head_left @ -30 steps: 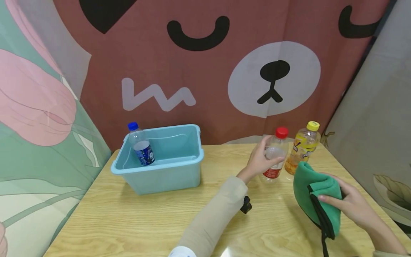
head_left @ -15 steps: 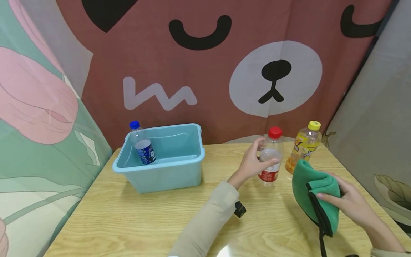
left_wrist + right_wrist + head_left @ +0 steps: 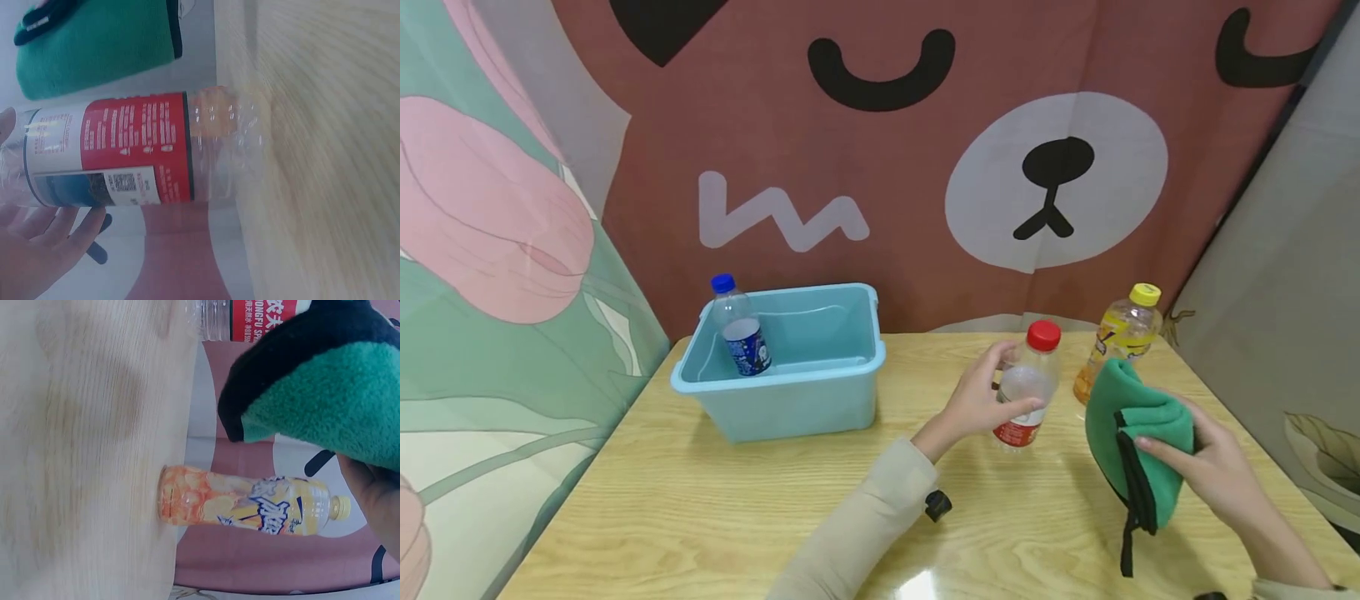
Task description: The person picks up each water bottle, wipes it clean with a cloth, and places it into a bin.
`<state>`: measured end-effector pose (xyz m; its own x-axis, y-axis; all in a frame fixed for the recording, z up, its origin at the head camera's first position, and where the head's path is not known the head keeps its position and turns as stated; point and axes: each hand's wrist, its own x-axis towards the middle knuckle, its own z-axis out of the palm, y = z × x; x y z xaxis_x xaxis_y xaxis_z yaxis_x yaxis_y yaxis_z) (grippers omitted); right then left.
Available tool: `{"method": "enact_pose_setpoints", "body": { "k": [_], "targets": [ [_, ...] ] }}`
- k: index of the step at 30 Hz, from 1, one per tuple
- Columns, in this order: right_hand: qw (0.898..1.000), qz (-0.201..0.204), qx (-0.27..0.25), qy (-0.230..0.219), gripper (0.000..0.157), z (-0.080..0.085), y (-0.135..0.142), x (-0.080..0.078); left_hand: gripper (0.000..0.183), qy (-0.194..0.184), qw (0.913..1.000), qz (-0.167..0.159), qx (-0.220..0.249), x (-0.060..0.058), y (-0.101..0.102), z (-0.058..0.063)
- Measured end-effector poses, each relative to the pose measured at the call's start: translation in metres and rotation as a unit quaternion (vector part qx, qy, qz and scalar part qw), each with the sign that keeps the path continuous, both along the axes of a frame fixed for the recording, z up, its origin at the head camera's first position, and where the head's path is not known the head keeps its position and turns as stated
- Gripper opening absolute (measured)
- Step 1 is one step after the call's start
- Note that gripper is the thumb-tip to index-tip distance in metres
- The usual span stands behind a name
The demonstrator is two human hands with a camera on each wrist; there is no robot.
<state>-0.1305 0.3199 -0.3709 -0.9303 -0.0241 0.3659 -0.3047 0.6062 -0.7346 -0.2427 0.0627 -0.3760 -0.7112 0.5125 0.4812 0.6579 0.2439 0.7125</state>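
My left hand (image 3: pixel 977 400) grips a clear plastic bottle (image 3: pixel 1026 383) with a red cap and a red-and-white label. In the left wrist view the bottle's base looks very near the tabletop; whether it touches, I cannot tell. A folded green cloth (image 3: pixel 1138 446) with black edging is held in my right hand (image 3: pixel 1217 467), thumb on the near side, a black loop hanging below it. Behind the cloth stands a yellow-capped bottle (image 3: pixel 1120 333) with a yellow label, upright on the table; the right wrist view shows this drink bottle (image 3: pixel 250 500) whole.
At the left of the wooden table (image 3: pixel 700 517) is a light blue plastic bin (image 3: pixel 797 408). A blue-capped bottle (image 3: pixel 745 337) leans inside it. A printed bear curtain (image 3: pixel 910 183) hangs behind the table's back edge.
My left hand has brought the red-capped bottle leftward and nearer to me, away from the yellow-capped one. The cloth stays in my right hand, nearly still. The head view has shifted slightly.
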Motion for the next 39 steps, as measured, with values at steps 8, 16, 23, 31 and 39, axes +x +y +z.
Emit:
{"method": "enact_pose_setpoints", "body": {
  "k": [8,16,23,31,39],
  "targets": [
    [0.999,0.007,-0.016,0.032,0.062,0.006,-0.015,-0.006,0.072,0.006,0.9998,-0.007,-0.018,0.013,-0.016,0.002],
    [0.998,0.029,-0.025,0.053,0.061,0.015,-0.032,-0.011,0.072,0.033,0.9987,-0.021,-0.033,0.020,-0.028,0.004],
    [0.995,0.071,-0.031,0.067,0.059,0.021,-0.048,-0.020,0.071,0.025,0.9988,-0.031,-0.027,0.021,-0.030,0.000],
    [0.991,0.109,-0.046,0.060,0.057,0.018,-0.065,-0.029,0.068,0.030,0.9989,-0.032,-0.017,0.021,-0.034,-0.007],
    [0.989,0.133,-0.057,0.037,0.058,0.012,-0.074,-0.033,0.068,0.030,0.9995,-0.012,0.000,0.024,-0.042,-0.012]
  ]
}}
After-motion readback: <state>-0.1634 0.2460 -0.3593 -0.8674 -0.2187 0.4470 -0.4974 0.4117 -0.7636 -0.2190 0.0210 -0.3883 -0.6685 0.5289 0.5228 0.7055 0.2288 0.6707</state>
